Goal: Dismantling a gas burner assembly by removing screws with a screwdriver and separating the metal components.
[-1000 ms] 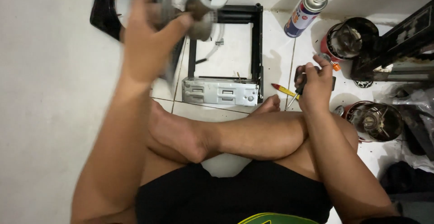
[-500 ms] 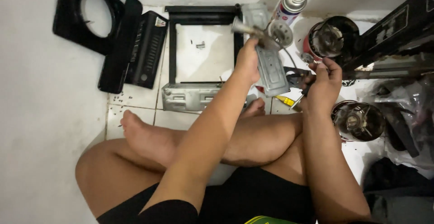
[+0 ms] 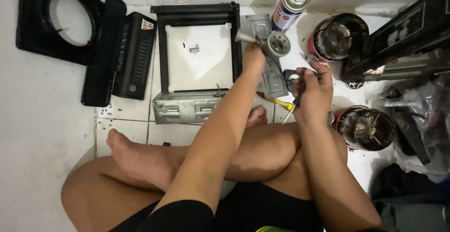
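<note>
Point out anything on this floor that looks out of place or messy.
Small dark specks are scattered over the white tiles beside the grey metal frame, like debris. Two loose screws lie inside the frame's open square. The black cover panel lies detached at the far left.

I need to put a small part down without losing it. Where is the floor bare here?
The widest bare floor lies left of the black cover and the person's foot. White floor also shows inside the black frame, with only small screws on it. The right side is crowded: spray can, two burners, plastic bag, and both hands.
</note>
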